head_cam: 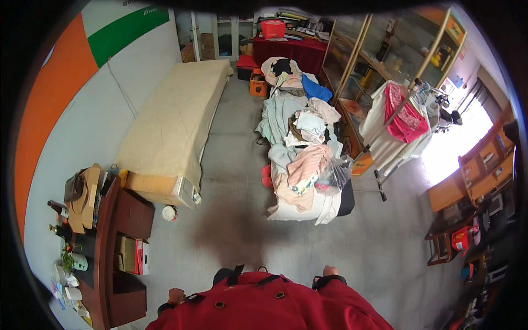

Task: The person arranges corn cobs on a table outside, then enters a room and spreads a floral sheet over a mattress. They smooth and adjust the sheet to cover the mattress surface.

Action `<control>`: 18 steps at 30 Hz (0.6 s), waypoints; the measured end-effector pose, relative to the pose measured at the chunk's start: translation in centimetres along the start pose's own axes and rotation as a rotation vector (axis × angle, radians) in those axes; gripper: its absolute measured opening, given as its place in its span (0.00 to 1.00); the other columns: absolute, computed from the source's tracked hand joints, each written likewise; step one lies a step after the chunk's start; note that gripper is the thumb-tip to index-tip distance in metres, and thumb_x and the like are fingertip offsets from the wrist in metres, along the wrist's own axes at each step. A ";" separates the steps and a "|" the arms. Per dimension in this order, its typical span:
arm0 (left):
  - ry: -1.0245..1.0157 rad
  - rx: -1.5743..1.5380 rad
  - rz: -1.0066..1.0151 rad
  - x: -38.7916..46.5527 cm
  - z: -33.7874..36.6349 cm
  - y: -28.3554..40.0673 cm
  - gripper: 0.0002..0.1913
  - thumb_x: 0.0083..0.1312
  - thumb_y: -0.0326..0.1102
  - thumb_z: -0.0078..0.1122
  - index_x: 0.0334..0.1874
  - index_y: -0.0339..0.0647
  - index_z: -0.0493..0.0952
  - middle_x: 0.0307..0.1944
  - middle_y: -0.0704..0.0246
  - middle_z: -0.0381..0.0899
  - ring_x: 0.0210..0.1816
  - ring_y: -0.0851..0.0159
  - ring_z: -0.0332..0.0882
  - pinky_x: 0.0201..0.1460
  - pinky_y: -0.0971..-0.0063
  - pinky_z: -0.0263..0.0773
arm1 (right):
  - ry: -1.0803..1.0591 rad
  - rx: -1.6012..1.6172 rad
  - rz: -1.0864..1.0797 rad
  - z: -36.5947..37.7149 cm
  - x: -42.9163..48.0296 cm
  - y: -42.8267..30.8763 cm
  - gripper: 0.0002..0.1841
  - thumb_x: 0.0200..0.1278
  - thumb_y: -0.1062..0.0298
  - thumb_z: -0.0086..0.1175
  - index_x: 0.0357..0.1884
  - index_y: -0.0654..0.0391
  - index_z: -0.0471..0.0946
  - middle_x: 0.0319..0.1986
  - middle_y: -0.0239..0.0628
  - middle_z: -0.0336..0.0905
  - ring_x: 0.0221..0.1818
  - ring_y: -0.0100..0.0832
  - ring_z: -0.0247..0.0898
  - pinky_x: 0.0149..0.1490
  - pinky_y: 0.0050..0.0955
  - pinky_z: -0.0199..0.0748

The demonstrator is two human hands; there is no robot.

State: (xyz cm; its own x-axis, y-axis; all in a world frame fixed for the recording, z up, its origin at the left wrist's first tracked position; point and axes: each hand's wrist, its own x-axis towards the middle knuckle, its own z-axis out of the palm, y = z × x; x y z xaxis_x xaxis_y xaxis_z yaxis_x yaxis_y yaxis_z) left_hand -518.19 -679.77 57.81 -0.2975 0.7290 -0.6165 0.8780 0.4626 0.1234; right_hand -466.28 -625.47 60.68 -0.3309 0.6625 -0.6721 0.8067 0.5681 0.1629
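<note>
My left hand hangs low beside my red jacket, near the dark wooden desk. My right hand is out on the other side, over the grey floor. Neither appears to hold anything, but the fingers are too small to make out. Ahead stands a narrow bed heaped with clothes, its white sheet hanging over the near end. On it lie a pink striped garment, a clear plastic bag, pale blue bedding and a blue cloth.
A long cream-covered table runs along the left wall, with a round tub on the floor by its end. Clothes, including a pink garment, hang on a metal rack at right, before glass cabinets. A wooden chair stands further right.
</note>
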 end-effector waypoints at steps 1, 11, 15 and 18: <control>0.028 -0.097 0.082 7.5 -0.9 3.2 0.09 0.52 0.40 0.55 0.21 0.44 0.78 0.20 0.66 0.79 0.20 0.59 0.76 0.24 0.62 0.71 | 0.316 0.138 0.171 5.4 6.2 7.9 0.15 0.52 0.51 0.53 0.30 0.52 0.81 0.30 0.45 0.80 0.38 0.42 0.78 0.42 0.40 0.75; 0.033 -0.030 0.125 22.3 -10.2 -7.1 0.10 0.49 0.44 0.53 0.23 0.47 0.79 0.24 0.65 0.80 0.27 0.56 0.78 0.29 0.61 0.72 | 0.605 1.023 0.291 -18.7 22.7 -8.6 0.16 0.55 0.57 0.52 0.35 0.60 0.81 0.32 0.49 0.80 0.39 0.50 0.76 0.46 0.41 0.72; 0.174 0.215 0.293 30.0 -18.3 -14.2 0.09 0.48 0.41 0.53 0.22 0.46 0.79 0.23 0.65 0.79 0.28 0.56 0.79 0.29 0.59 0.72 | 0.453 0.995 0.501 -22.7 23.6 -10.2 0.18 0.53 0.56 0.52 0.37 0.61 0.80 0.34 0.51 0.80 0.40 0.51 0.76 0.47 0.41 0.73; 0.111 0.360 0.231 39.5 -27.5 -18.2 0.09 0.51 0.39 0.51 0.22 0.44 0.79 0.23 0.64 0.79 0.27 0.58 0.79 0.28 0.60 0.73 | 0.413 1.060 0.690 -23.6 24.8 -9.1 0.18 0.53 0.56 0.53 0.37 0.61 0.81 0.35 0.52 0.80 0.42 0.52 0.76 0.48 0.42 0.72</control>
State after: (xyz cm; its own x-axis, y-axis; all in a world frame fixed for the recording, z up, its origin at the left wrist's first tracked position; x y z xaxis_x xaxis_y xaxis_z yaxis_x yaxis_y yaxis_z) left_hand -556.24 -645.56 52.63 -0.0996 0.8517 -0.5146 0.9950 0.0906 -0.0426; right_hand -493.40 -602.71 59.58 0.3264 0.8647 -0.3819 0.7943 -0.4699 -0.3850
